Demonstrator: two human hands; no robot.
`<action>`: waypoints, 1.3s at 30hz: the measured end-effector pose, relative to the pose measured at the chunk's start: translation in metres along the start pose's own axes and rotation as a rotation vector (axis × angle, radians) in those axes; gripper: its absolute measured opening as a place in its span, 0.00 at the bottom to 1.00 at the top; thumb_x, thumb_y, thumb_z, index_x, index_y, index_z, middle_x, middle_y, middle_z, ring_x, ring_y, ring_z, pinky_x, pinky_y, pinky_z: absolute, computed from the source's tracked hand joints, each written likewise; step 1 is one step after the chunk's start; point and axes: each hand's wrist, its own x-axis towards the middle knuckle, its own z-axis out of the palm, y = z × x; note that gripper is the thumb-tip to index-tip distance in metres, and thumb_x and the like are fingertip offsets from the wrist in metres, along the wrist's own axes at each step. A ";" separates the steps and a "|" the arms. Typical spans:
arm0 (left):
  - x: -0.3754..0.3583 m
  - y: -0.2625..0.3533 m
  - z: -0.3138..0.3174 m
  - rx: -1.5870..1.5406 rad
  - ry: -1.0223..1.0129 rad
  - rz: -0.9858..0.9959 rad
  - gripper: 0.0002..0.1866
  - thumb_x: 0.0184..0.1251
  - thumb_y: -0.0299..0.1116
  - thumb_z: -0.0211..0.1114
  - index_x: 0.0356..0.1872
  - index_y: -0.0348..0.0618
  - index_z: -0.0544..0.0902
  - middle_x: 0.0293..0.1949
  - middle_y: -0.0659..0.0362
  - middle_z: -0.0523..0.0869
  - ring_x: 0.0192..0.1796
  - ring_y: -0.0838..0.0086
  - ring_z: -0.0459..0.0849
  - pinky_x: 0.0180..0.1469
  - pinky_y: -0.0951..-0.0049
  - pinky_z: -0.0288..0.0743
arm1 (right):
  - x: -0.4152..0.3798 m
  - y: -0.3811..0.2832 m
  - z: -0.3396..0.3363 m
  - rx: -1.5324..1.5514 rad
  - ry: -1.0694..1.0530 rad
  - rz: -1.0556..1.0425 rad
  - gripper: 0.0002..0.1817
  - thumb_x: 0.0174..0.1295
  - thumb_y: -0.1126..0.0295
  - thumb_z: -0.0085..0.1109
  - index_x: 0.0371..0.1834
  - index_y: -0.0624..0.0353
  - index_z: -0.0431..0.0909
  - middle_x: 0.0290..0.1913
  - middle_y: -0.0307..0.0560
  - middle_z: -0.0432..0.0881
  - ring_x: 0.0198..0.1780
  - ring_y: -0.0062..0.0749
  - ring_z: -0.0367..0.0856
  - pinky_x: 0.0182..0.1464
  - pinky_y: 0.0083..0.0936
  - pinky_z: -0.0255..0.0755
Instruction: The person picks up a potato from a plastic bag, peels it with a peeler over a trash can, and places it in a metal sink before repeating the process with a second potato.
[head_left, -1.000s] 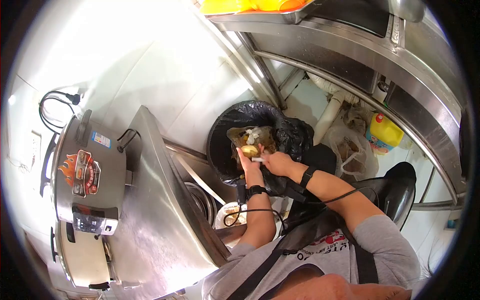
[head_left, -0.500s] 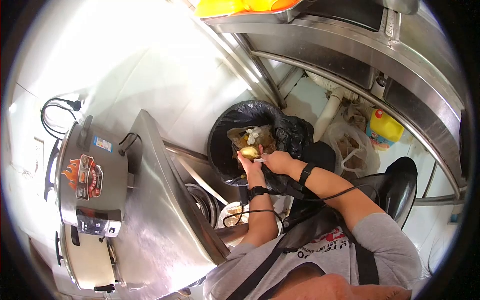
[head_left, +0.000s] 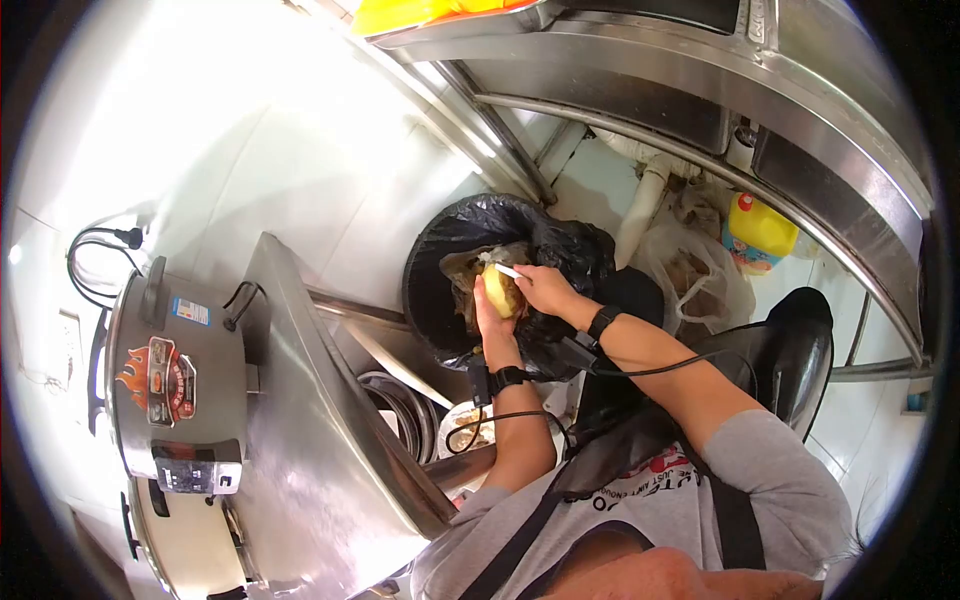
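Observation:
Over a bin lined with a black bag [head_left: 590, 260], my left hand [head_left: 493, 318] is wrapped round a pale yellow, peeled-looking potato [head_left: 497, 290]. The fingers of my right hand [head_left: 545, 291] are closed on a white-handled tool [head_left: 510, 271], whose tip lies against the upper part of the potato. What kind of tool it is cannot be made out. Brownish scraps and a crumpled bag [head_left: 460, 268] lie in the bin beneath my hands.
A steel table [head_left: 310, 420] with a large grey pot [head_left: 205, 370] stands at the left. At the right are a clear plastic bag [head_left: 690, 290], a yellow bottle [head_left: 765, 232] and a white pipe [head_left: 640, 215]. A steel counter [head_left: 640, 60] runs across the top.
The potato is now more upright in my left hand. My right hand has moved up, bringing the white tool to the potato's upper part. The whole view has shifted slightly.

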 end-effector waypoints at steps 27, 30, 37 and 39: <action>0.010 -0.002 -0.017 -0.146 0.315 0.174 0.33 0.64 0.62 0.52 0.56 0.43 0.75 0.52 0.54 0.79 0.52 0.61 0.79 0.54 0.58 0.74 | -0.021 -0.003 0.001 -0.214 -0.448 -0.217 0.15 0.64 0.63 0.47 0.49 0.53 0.79 0.39 0.60 0.81 0.43 0.57 0.79 0.46 0.44 0.72; 0.003 -0.003 -0.009 -0.231 0.226 0.222 0.38 0.60 0.67 0.52 0.57 0.44 0.74 0.54 0.53 0.78 0.54 0.58 0.78 0.56 0.54 0.73 | -0.029 -0.007 0.000 -0.143 -0.399 -0.257 0.17 0.63 0.62 0.46 0.45 0.60 0.80 0.39 0.59 0.82 0.42 0.58 0.79 0.46 0.46 0.72; 0.015 -0.007 -0.021 -0.217 0.180 0.064 0.35 0.60 0.66 0.52 0.57 0.49 0.74 0.55 0.54 0.77 0.52 0.58 0.78 0.50 0.53 0.74 | -0.014 -0.014 -0.012 -0.021 -0.090 -0.083 0.18 0.62 0.63 0.52 0.52 0.59 0.78 0.44 0.58 0.82 0.46 0.54 0.80 0.50 0.39 0.73; 0.005 -0.004 -0.009 -0.127 0.086 0.081 0.33 0.61 0.63 0.53 0.57 0.49 0.75 0.54 0.55 0.79 0.53 0.59 0.78 0.51 0.52 0.73 | -0.010 -0.021 -0.015 -0.020 -0.074 0.000 0.19 0.63 0.62 0.52 0.54 0.58 0.77 0.45 0.59 0.81 0.47 0.55 0.79 0.50 0.40 0.73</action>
